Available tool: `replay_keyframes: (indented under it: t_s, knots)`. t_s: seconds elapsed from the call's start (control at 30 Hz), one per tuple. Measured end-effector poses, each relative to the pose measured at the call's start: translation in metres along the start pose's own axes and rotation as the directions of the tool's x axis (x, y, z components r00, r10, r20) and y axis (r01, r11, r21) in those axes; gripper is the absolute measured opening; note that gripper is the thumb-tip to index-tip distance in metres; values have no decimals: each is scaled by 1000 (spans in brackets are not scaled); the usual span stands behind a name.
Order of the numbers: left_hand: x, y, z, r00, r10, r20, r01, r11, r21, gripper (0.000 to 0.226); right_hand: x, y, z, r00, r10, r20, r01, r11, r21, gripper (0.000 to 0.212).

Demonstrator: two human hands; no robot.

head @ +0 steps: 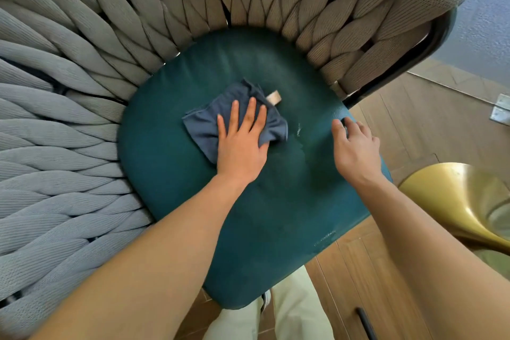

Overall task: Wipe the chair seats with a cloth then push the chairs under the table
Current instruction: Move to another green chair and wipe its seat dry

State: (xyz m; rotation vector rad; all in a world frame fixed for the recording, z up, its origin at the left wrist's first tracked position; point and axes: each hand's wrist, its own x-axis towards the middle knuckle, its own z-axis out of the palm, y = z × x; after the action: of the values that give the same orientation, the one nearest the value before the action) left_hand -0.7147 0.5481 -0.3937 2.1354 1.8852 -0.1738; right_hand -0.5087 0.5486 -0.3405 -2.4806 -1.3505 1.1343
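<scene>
Teal seat [248, 215] above wooden floor [414, 124]

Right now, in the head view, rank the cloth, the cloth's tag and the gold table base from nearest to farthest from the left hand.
1. Cloth, under the left hand.
2. Tag, beyond the fingertips.
3. Gold table base, far right.

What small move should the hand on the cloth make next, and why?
Probably sweep the cloth rightward. The left hand presses it flat near the middle of the green seat, and pale smears show just right of it, short of the right hand resting at the seat's edge.
</scene>
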Motion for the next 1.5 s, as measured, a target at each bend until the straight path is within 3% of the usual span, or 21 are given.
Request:
replay_keyframes:
  t_s: [0.03, 0.1, 0.23, 0.33, 0.37, 0.43, 0.5, 0.57, 0.6, 0.67, 0.73, 0.8, 0.83, 0.9, 0.97, 1.03, 1.13, 1.2, 1.3, 1.4, 1.5]
  knots:
    - [-11, -12, 3, 998, 56, 2, -56, 998, 15, 66, 0, 0, -1, 1000, 4, 6, -4, 1000, 9, 54]
    - [-23, -38, 5, 1000, 2, 11, -2, 999, 47, 68, 0, -1, -1, 1000, 15, 13, -15, 1000, 14, 55]
    - [12, -26, -5, 908, -418, -26, 415, 906, -81, 64, -2, 0, 2, 1000, 13, -5, -13, 1000, -11, 58]
    - [48, 17, -13, 845, -535, -14, 516, 821, -246, 62, -2, 1, 5, 1000, 7, -14, -7, 999, -40, 59]
    - [51, 27, -11, 885, -465, -20, 451, 867, -213, 62, -2, 1, 5, 1000, 7, -11, -7, 999, -40, 59]
    - [37, 35, -4, 987, -157, -33, 155, 986, -55, 64, -1, 2, 4, 1000, 13, -1, -13, 999, -32, 59]
    - [16, 16, 2, 984, 176, -19, -176, 984, 32, 65, -2, 1, 2, 1000, 21, 11, -21, 1000, -17, 59]
    - [3, -14, 6, 958, 286, -32, -285, 958, 45, 67, -2, -1, -1, 999, 27, 23, -27, 1000, 2, 58]
    - [2, -26, 5, 974, 225, -35, -223, 974, 45, 67, -2, -2, -2, 999, 30, 28, -30, 999, 12, 57]
    - [13, -26, 0, 997, -65, -31, 65, 998, 13, 65, -3, -2, -3, 999, 31, 32, -32, 999, 22, 56]
    - [33, 2, -7, 933, -356, -48, 350, 931, -102, 64, -4, -2, -4, 999, 28, 29, -29, 999, 22, 55]
    - [48, 37, -12, 895, -444, -29, 430, 880, -202, 63, -4, -1, -4, 999, 28, 33, -29, 999, 30, 55]
    - [50, 51, -12, 916, -400, -21, 389, 901, -191, 63, -4, 0, -5, 999, 24, 40, -25, 999, 32, 54]
    - [35, 63, -4, 991, -132, -25, 130, 989, -67, 65, -3, 1, -8, 999, 5, 50, -7, 999, 49, 51]
    - [9, 46, 3, 978, 207, 20, -208, 978, 27, 67, -5, 2, -12, 999, -12, 46, 7, 994, 112, 47]
    - [-9, 9, 9, 950, 312, 26, -313, 947, 65, 65, -7, 5, -16, 998, -13, 55, 3, 983, 183, 44]
    - [-12, -22, 2, 998, -35, 44, 29, 992, 122, 69, -8, 15, -22, 1000, -13, 21, 8, 973, 232, 44]
    - [6, -7, -4, 964, -266, 6, 266, 963, 53, 68, -11, 21, -22, 999, -20, -31, 27, 970, 241, 44]
    - [39, 43, -9, 914, -406, -3, 400, 901, -165, 65, -19, 33, -18, 998, -2, -63, 18, 968, 252, 45]
    - [37, 82, 0, 991, -133, 1, 133, 989, -60, 65, -25, 44, -11, 996, 42, -80, -22, 973, 229, 49]
    - [8, 66, 8, 972, 234, 26, -235, 971, 36, 65, -31, 53, -8, 989, 105, -108, -79, 972, 220, 54]
